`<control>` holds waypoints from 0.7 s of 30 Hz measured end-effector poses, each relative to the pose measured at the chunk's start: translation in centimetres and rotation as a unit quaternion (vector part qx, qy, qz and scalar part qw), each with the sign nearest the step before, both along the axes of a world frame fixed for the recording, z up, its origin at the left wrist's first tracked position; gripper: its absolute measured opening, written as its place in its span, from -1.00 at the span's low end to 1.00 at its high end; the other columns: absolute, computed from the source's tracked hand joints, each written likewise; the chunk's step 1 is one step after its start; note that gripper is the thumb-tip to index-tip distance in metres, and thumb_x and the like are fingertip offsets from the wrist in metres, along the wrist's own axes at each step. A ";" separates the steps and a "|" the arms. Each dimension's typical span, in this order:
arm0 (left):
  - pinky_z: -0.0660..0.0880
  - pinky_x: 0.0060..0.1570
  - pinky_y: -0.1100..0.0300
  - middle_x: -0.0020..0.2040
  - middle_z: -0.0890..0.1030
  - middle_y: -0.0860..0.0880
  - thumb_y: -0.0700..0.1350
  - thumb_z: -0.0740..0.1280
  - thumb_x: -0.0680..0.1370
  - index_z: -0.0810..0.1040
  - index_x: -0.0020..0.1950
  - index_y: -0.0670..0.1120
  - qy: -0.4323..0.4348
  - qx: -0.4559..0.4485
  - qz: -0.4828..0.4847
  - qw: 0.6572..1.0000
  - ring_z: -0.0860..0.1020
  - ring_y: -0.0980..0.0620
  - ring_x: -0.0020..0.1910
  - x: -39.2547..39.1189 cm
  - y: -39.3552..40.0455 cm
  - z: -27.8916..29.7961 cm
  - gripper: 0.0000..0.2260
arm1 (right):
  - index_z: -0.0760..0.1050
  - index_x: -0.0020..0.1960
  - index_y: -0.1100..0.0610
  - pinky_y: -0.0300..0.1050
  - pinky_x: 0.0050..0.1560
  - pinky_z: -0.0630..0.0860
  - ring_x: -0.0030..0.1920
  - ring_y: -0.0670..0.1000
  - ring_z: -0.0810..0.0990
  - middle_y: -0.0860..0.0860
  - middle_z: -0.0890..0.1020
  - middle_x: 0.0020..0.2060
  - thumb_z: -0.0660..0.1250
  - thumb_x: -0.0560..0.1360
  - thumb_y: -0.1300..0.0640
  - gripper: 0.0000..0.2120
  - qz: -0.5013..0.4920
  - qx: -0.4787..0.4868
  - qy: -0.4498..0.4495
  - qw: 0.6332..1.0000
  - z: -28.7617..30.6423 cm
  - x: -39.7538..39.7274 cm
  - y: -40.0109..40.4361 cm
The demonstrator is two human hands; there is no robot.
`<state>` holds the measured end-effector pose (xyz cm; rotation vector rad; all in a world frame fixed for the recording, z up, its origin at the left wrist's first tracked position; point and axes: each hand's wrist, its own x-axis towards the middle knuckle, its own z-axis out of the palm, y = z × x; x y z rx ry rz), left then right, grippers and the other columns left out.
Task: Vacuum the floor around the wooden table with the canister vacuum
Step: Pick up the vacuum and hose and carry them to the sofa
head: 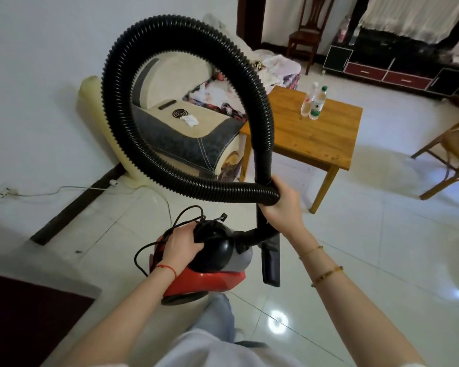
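Currently, L hand [182, 241] is gripping the black top handle of the red canister vacuum [210, 271], which is hanging above the tiled floor [368, 260] just in front of the person's legs. R hand [281, 201] is clasping the ribbed black hose [122, 62] where its big loop is crossing itself; nozzle [270, 260] is pointing down beside the canister. Wooden table [316, 133] is standing just beyond, w/ two bottles [313, 103] on top.
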<state>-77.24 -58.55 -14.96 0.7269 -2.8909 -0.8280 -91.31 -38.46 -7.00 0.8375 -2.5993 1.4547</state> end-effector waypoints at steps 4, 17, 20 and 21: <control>0.37 -0.32 0.27 -0.21 0.63 0.03 -0.12 0.43 0.36 0.56 -0.08 -0.02 -0.016 0.028 0.019 0.999 0.60 0.00 -0.19 -4.7 -1.6 -0.9 -0.84 | 0.49 0.09 0.04 0.12 -0.15 0.57 -0.16 0.02 0.63 -0.04 0.65 -0.19 0.39 0.36 0.22 -0.68 0.010 0.003 -0.017 1.000 -0.7 -5.5 -2.0; 0.55 -0.11 0.12 -0.11 0.62 -0.01 -0.15 0.40 0.44 0.51 0.00 -0.06 -0.085 0.050 0.018 0.995 0.61 0.00 -0.10 -22.4 -10.8 -6.5 -0.83 | 0.46 0.14 -0.05 -0.14 -0.14 0.55 -0.15 -0.08 0.62 -0.13 0.63 -0.20 0.37 0.36 0.13 -0.64 0.043 0.028 -0.069 0.996 -6.7 -25.5 -13.3; 0.56 -0.09 0.10 -0.11 0.62 -0.02 -0.15 0.40 0.45 0.49 -0.01 -0.07 -0.091 0.046 0.020 0.995 0.61 -0.01 -0.10 -26.3 -13.0 -7.9 -0.83 | 0.43 0.10 -0.11 -0.20 -0.16 0.53 -0.16 -0.10 0.61 -0.14 0.62 -0.21 0.34 0.34 0.11 -0.65 0.060 0.033 -0.071 0.995 -8.0 -29.4 -15.9; 0.56 -0.09 0.10 -0.12 0.63 -0.02 -0.15 0.40 0.45 0.48 -0.01 -0.07 -0.092 0.044 0.021 0.995 0.61 -0.02 -0.10 -27.5 -13.6 -8.5 -0.84 | 0.43 0.10 -0.12 -0.24 -0.17 0.50 -0.17 -0.12 0.60 -0.15 0.61 -0.22 0.34 0.35 0.10 -0.65 0.066 0.034 -0.073 0.995 -8.6 -30.7 -16.5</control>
